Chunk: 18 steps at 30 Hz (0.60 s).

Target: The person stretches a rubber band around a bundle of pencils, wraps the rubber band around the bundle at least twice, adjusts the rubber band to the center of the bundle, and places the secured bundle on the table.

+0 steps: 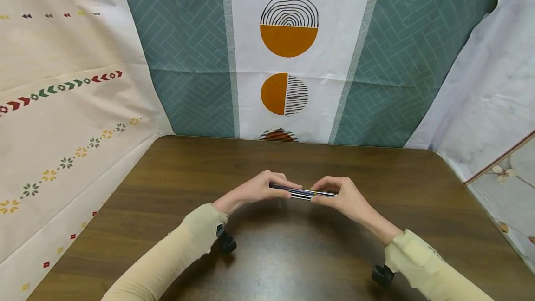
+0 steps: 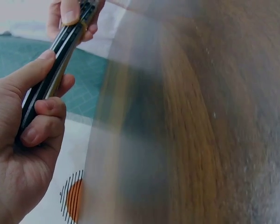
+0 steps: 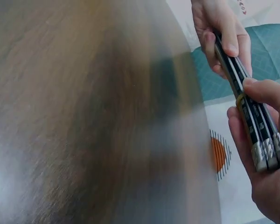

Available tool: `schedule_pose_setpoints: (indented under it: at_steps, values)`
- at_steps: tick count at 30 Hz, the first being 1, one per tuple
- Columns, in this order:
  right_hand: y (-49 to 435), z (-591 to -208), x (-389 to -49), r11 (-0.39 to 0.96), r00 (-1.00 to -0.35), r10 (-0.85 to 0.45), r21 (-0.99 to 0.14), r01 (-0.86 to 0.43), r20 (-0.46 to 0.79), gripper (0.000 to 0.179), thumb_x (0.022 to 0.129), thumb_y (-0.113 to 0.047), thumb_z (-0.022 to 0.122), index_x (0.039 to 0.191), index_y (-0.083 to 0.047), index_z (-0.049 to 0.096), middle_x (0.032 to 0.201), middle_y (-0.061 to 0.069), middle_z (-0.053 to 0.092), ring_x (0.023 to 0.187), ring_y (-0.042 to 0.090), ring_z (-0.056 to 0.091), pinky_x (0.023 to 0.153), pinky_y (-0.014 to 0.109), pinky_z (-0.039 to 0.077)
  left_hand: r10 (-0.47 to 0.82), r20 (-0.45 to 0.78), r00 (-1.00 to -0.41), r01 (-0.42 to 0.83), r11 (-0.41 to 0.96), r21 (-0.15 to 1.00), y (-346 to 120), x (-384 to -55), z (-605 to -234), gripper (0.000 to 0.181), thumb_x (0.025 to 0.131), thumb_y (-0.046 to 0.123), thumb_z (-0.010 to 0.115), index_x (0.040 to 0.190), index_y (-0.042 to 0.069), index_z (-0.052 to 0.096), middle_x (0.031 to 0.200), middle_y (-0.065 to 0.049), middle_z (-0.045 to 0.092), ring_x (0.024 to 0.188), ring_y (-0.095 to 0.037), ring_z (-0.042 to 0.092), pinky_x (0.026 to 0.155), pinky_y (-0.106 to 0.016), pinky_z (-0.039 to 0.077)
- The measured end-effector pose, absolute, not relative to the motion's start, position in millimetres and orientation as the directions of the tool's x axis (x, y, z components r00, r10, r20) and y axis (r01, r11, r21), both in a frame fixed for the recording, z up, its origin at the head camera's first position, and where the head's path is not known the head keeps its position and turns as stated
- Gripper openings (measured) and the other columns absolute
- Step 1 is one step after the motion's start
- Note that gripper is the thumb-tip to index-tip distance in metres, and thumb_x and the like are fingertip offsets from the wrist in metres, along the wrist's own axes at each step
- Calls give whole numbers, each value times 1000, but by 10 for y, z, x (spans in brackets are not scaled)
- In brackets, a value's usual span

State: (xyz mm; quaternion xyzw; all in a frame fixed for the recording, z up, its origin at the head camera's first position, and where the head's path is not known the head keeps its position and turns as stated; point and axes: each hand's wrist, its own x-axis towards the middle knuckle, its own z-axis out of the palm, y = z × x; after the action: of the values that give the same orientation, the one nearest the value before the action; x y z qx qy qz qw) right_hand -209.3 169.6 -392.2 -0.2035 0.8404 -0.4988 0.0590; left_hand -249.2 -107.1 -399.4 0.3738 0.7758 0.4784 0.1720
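A bundle of dark pencils (image 1: 302, 193) with pale stripes is held level above the table, one end in each hand. My left hand (image 1: 260, 187) grips its left end, thumb along one side and fingers curled beneath in the left wrist view. At the other end, my right hand (image 1: 346, 199) pinches the bundle between thumb and fingers. A yellow rubber band (image 3: 240, 100) circles the pencils close to the right thumb. Silver ferrules and greyish erasers (image 3: 272, 163) show at the right-hand end. The left-hand tips are hidden inside the left hand.
Below the hands spreads a brown wooden table (image 1: 284, 254) with rounded far corners. Behind it hangs a teal and white patterned cloth (image 1: 200, 50), and pale printed cloths flank the left and right sides. A small black camera (image 1: 226, 241) is strapped at the left wrist.
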Motion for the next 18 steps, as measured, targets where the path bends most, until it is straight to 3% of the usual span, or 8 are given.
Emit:
schedule_pose_setpoints:
  at_steps: [7,12,18]
  values:
    - [1688,-3878,-2097,502,-877,-446,-760,-412,181,34,79,-27,84,108,-16,71,101,-2,74,90,8,71,79,24,55,735,96,-672,418,268,868,-1040,-2505,-4015,35,93,18,70,127,18,69,84,-4,59,61,-13,41,55,-22,37]
    - [1721,-3858,-2102,555,-807,-484,-594,-583,339,34,75,-16,87,100,-18,65,89,-8,70,78,3,65,72,23,54,733,97,-674,413,264,872,-1049,-2528,-3995,35,94,17,68,129,18,67,80,0,54,58,-13,38,52,-22,35]
    - [1720,-3899,-2115,562,-765,-499,-520,-644,408,32,74,-11,86,94,-18,63,84,-8,69,73,0,62,67,22,53,729,87,-679,385,253,888,-1056,-2536,-3996,35,94,16,68,129,16,68,83,1,56,56,-12,37,52,-22,34]
